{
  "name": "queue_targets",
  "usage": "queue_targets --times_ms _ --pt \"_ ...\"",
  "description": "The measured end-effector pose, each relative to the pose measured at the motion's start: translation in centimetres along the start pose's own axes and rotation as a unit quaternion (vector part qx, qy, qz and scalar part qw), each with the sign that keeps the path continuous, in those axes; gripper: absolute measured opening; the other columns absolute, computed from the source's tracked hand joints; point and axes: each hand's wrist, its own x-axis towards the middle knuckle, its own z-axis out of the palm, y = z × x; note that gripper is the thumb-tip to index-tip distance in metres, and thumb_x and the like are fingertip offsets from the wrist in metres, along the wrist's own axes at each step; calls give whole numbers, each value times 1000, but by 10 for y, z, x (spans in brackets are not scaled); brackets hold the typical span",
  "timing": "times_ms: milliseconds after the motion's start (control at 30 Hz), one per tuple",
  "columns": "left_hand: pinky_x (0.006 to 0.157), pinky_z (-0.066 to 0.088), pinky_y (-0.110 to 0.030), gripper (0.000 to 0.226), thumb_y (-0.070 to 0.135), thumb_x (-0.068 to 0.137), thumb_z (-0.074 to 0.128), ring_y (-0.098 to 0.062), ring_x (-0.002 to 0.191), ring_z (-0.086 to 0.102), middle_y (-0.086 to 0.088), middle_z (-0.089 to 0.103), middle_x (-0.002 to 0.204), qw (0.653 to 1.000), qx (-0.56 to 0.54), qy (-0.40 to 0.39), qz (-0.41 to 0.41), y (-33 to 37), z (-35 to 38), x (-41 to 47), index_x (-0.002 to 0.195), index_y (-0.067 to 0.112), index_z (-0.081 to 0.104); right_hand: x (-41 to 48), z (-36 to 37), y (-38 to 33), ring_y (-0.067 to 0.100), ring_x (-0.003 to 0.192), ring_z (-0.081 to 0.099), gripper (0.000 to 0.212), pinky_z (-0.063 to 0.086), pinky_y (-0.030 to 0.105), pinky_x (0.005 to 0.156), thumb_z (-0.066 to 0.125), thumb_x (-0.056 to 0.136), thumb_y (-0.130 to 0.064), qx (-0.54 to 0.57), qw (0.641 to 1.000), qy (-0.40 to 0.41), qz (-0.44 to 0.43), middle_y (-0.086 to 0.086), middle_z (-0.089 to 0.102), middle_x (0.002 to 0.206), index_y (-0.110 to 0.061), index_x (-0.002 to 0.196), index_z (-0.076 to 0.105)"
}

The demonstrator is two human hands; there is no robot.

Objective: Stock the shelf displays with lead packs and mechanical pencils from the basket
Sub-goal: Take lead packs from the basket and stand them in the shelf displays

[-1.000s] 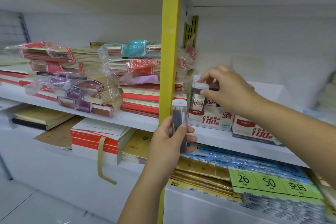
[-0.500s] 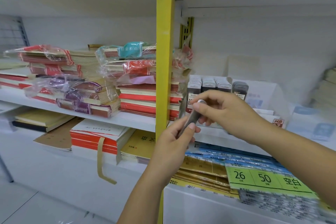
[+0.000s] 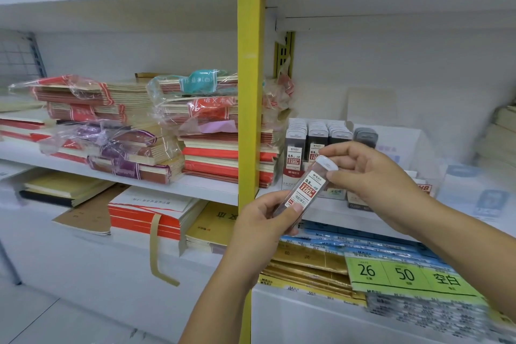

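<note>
Plastic, clear and hard-edged, forms the slim rectangular lead pack (image 3: 305,190) you hold tilted in front of the white shelf (image 3: 212,187), its rounded white cap pointing up and to your right, its red-and-white label and barcode facing you. Your left hand (image 3: 262,220) grips the lower end, thumb pressed flat across the face and fingers curled behind. Your right hand (image 3: 371,173) pinches the capped end between thumb and forefinger. Just behind the pack, a display box (image 3: 315,142) stands on the shelf with upright rows of matching packs, dark bodies with pale caps; the rightmost row looks shorter, though blur makes that uncertain. A glossy yellow post (image 3: 250,92) rises just left of your hands. Beyond it lie stacks of thin paper notebooks (image 3: 111,126) in crinkled clear wrap. Below your right wrist sits a flat green card (image 3: 405,274) printed 26 and 50.
</note>
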Motion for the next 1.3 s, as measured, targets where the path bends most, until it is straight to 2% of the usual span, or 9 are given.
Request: queue_targets --times_ms 133,300,400,533,633,767,1033,1167,1300 --pt "72 55 -14 24 27 93 69 2 97 66 22 72 103 998 39 28 26 -2 4 5 100 49 70 1 -1 -7 20 82 73 20 60 27 69 65 89 -12 -38 999 9 -29 -2 76 90 -23 105 61" --pt "103 40 -19 50 35 95 64 5 126 43 28 46 134 961 222 106 124 -10 7 15 140 45 47 15 -13 -46 6 89 70 26 57 20 73 62 90 -13 -132 958 115 -228 -5 72 96 -34 102 52" --pt "102 34 -10 59 35 96 62 19 125 35 42 40 130 950 265 86 140 -11 8 19 148 45 35 31 -10 -55 3 89 66 28 54 21 76 63 91 -12 -227 927 111 -276 -9 69 95 -35 98 48" --pt "114 40 -32 65 38 97 60 4 136 37 25 42 148 951 278 63 119 -16 8 21 154 39 29 49 -3 -49 -2 84 60 23 51 19 72 62 92 -17 -357 898 64 -248 -13 66 93 -32 100 48" --pt "116 39 -38 69 42 97 59 -2 141 33 20 37 154 949 294 59 101 -17 8 22 156 36 25 59 -3 -44 -1 81 62 21 54 21 68 63 91 -22 -353 912 56 -199 -15 66 91 -39 95 51" --pt "116 38 -39 69 42 97 59 -3 142 32 19 36 156 945 308 54 97 -19 7 22 156 35 24 68 -1 -35 3 86 58 17 53 29 80 67 88 -29 -395 905 40 -153 -14 59 97 -42 93 58" --pt "118 35 -33 66 36 98 60 0 140 32 20 36 154 946 305 46 99 -17 5 21 155 35 27 58 4 -22 8 98 36 35 38 30 81 60 93 -30 -513 837 71 -178 -7 46 100 -33 128 60" --pt "111 31 -20 54 29 98 60 4 136 34 24 42 145 938 302 96 140 -19 9 8 148 38 40 10 2 -21 6 91 46 34 42 23 81 54 95 -24 -407 872 116 -247 -9 53 99 -25 129 58" --pt "93 51 -27 32 20 95 60 -1 112 55 29 55 115 929 304 104 184 -39 16 -23 124 34 60 -69 -7 10 11 76 60 22 46 15 64 51 98 -25 -216 950 81 -211 -12 64 88 -41 107 62"
